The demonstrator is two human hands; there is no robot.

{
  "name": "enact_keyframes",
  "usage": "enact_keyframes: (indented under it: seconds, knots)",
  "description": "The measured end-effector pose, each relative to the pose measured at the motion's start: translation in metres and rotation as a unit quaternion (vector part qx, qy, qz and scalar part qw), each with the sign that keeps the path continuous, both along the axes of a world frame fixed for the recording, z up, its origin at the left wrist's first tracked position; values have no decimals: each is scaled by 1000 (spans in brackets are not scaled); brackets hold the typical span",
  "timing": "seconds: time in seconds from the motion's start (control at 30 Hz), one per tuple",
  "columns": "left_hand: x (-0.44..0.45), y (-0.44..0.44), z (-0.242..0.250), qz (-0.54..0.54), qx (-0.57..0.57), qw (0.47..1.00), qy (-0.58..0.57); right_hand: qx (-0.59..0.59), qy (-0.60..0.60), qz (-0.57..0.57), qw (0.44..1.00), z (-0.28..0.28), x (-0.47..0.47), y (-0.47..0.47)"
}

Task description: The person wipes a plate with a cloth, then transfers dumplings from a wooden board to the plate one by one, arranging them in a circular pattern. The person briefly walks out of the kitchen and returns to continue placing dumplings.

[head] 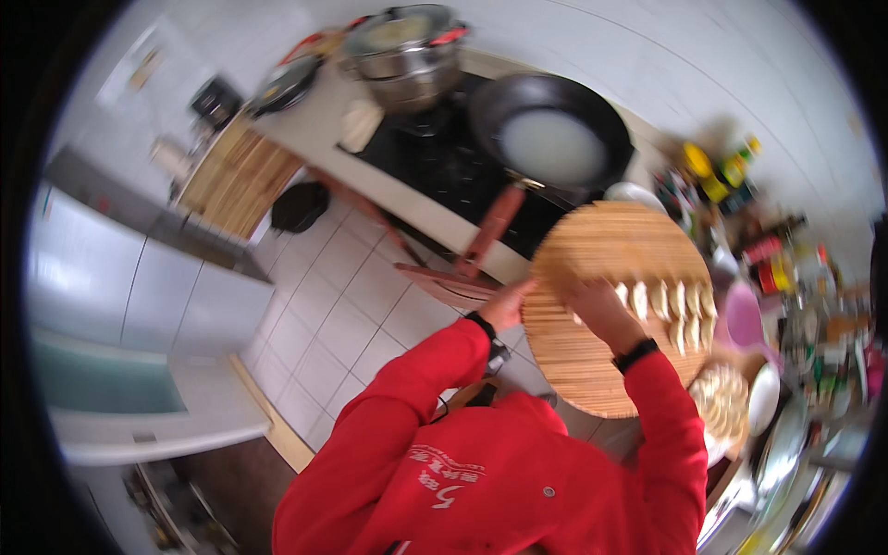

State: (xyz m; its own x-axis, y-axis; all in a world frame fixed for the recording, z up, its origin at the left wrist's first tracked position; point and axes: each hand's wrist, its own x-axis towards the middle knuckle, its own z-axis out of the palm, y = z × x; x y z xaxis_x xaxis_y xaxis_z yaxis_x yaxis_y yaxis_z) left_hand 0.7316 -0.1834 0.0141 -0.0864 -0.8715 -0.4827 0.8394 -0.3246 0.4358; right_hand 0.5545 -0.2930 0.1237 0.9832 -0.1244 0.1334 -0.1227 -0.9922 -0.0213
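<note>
A round slatted wooden board (617,236) is held out in front of me, its left edge gripped by my left hand (510,305). Two short rows of pale uncooked dumplings (676,302) lie on its right half. My right hand (600,309) reaches over the board beside the row's left end. Its fingers are blurred, and whether a dumpling is between them cannot be made out. Beyond the board, a dark frying pan (553,139) with cloudy whitish liquid sits on a black cooktop (444,156). The pan's reddish-brown handle (494,225) points towards me.
A lidded steel pot (409,66) stands at the cooktop's left. On the right are a plate of more dumplings (721,402), a pink utensil (744,316), a white bowl (765,399) and several bottles (714,173). Wooden boards (243,173) lean at left above the tiled floor (347,298).
</note>
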Motion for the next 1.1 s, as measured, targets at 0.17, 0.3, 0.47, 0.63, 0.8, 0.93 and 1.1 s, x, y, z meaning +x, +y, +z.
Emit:
enact_keyframes:
  seconds: [0.17,0.3,0.47,0.63,0.8,0.93,1.1]
  knots:
    - [-6,8,5,1,22,999,-31,125,53,-158,978,12,-5,-2]
    - [-11,13,6,3,7,1000,-18,51,-23,-55,997,4,1,7]
    - [-13,10,12,-20,50,996,-68,41,-27,-43,998,-13,2,7]
    - [-18,9,12,-10,51,994,-97,273,-95,-227,930,-4,5,11]
    - [-18,27,4,-66,-60,990,-108,672,-166,-275,667,16,-16,23]
    - [-6,37,19,-103,-61,990,-72,845,-196,-274,415,23,-64,43]
    - [-1,44,43,-88,30,991,-93,885,-201,-246,341,44,-114,71]
